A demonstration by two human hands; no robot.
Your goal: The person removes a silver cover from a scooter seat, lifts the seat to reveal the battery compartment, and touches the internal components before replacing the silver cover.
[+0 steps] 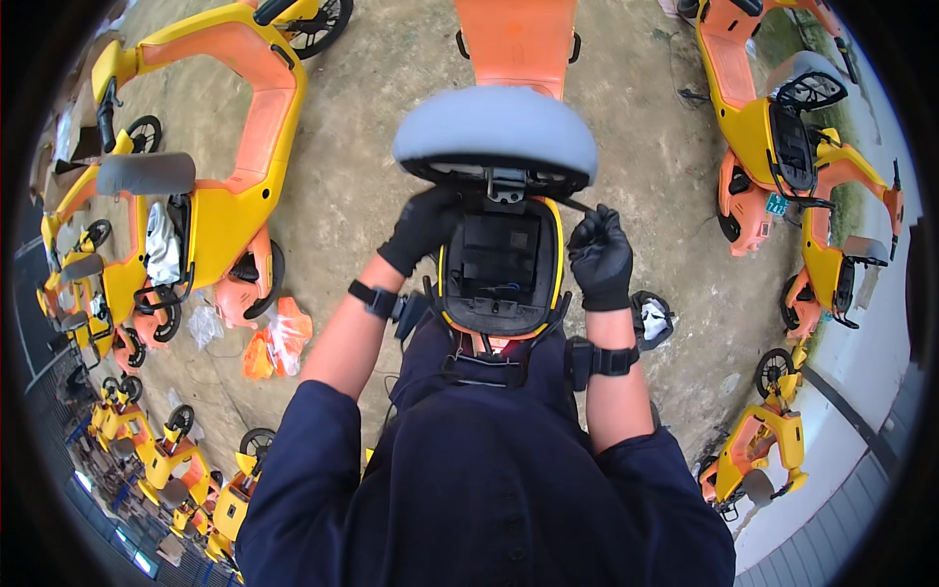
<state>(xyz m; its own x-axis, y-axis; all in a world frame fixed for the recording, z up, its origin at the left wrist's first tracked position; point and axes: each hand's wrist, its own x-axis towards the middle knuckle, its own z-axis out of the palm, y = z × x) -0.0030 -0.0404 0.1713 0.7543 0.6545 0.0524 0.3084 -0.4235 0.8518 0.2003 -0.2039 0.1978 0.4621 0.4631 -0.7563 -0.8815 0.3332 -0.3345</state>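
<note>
In front of me stands an electric scooter with its grey seat [496,135] tipped up on a metal hinge [506,184]. Below the hinge, the black storage compartment [497,256] lies open inside a yellow rim. My left hand [424,231], in a black glove, reaches to the compartment's upper left corner under the seat; its fingertips are hidden there. On the other side my right hand [600,258], also gloved in black, has its fingers curled together. They pinch the end of a thin dark strip [575,203] that runs toward the seat's underside; its exact kind is unclear.
Yellow and orange scooters stand on both sides, one at left [230,186] and one at right [758,127] with its seat raised. An orange and clear plastic bag [281,338] lies on the concrete floor [352,117]. A dark pouch-like item [652,320] lies beside my right forearm.
</note>
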